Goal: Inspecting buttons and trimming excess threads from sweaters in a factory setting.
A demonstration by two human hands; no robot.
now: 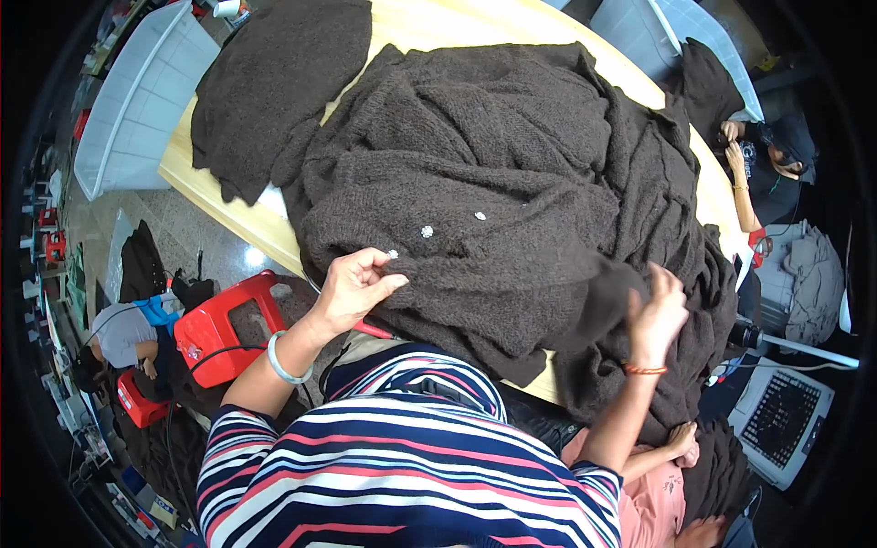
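Observation:
A dark brown knit garment (493, 183) lies in loose folds across the table in front of me. Small white flower-like ornaments (427, 232) are spaced in a row on its near part. My left hand (352, 290) is at the left end of that row, its forefinger beside one ornament and its thumb spread away from the curled fingers. Over the right side of the knit is my right hand (654, 315), blurred by motion. A blurred dark flap of the knit (605, 297) is beside its thumb; whether the fingers grip it is unclear.
The pale wooden table (224, 212) carries another brown knit piece (283, 82) at far left. White plastic bins (142, 100) stand beyond its corners. A red stool (228, 324) is to my left. Co-workers sit at far right (776, 164), lower left (128, 338) and close by my right (653, 493).

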